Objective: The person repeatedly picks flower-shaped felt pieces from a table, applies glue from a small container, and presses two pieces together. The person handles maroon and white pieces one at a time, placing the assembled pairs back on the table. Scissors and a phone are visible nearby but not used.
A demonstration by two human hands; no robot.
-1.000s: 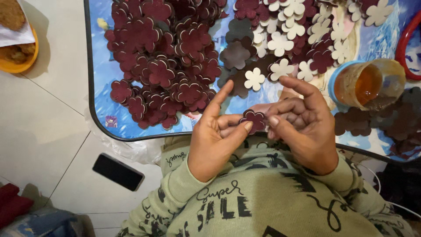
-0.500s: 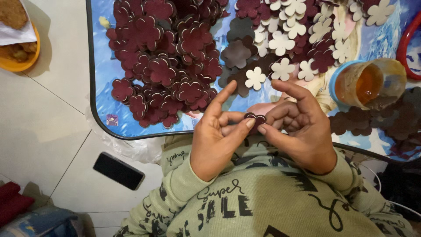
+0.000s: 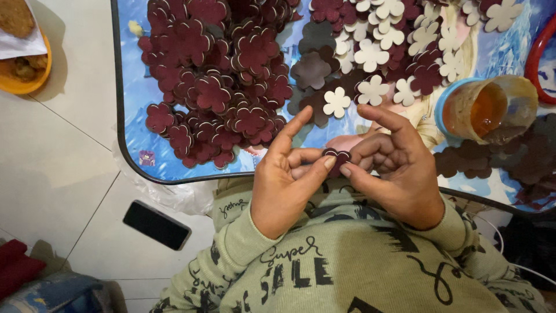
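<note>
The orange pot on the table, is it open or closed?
Open. The orange pot has no lid on; you can see orange liquid inside it, beside the cream flower shapes.

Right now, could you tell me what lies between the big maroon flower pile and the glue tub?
In the head view, loose cream flower cutouts and dark brown ones lie between the maroon flower pile and the glue tub.

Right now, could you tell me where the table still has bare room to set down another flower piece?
Bare patches: the table's left strip beside the maroon flower heap, and the front edge between that heap and the left hand. Both hands pinch a small maroon flower; the right hand sits beside the glue jar. The middle and right, with the cream flowers, are crowded.
</note>
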